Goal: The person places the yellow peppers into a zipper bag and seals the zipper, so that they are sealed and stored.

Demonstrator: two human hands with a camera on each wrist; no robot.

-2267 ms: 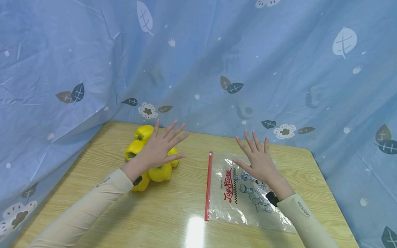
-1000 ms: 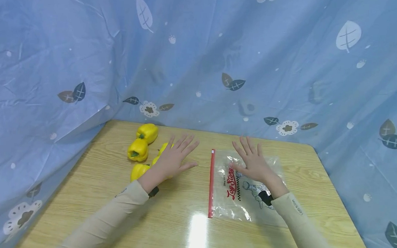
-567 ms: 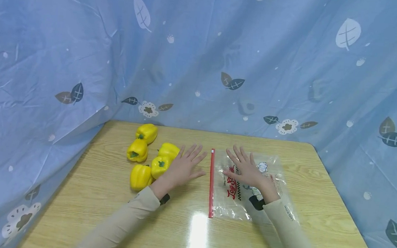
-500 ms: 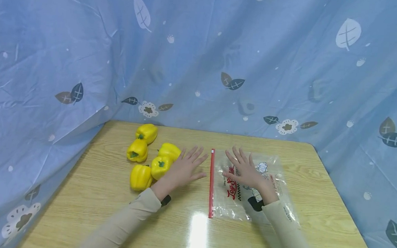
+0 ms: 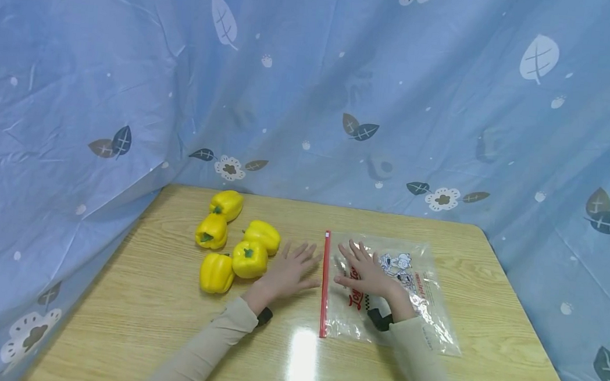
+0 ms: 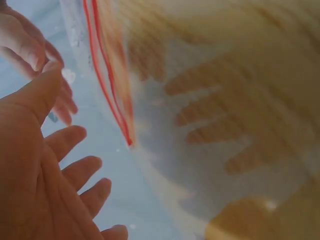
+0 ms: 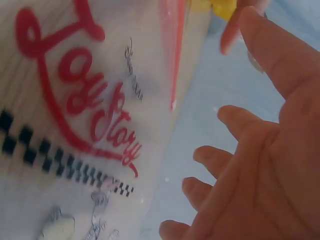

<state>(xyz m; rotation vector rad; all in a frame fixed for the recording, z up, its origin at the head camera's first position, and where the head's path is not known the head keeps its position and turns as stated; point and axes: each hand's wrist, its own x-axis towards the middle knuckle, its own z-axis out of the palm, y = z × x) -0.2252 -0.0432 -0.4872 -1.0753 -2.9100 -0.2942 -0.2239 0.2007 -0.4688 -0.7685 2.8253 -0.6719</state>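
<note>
My left hand (image 5: 288, 272) hovers palm down with spread fingers, between the yellow bell peppers and the bag. Above the left part of a clear zip bag (image 5: 396, 330) hangs my right hand (image 5: 370, 276), fingers spread, holding nothing. The bag lies flat, with a red zip strip (image 5: 324, 308) along its left edge and red lettering partly hidden by that hand. Closest to my left hand are a bell pepper (image 5: 250, 260) and another bell pepper (image 5: 262, 236). In the left wrist view, the left palm (image 6: 30, 175) holds nothing; the right wrist view shows the bag's red lettering (image 7: 95, 90).
Further left on the wooden table (image 5: 134, 320) lie a front bell pepper (image 5: 216, 273), a middle bell pepper (image 5: 211, 231) and a back bell pepper (image 5: 226, 204). A blue patterned curtain (image 5: 301, 85) encloses the back and sides. Light glares near the front.
Both hands have come nearer to the front and closer together, the left moving right off the peppers and the right moving left over the bag. Peppers and bag have stayed put.
</note>
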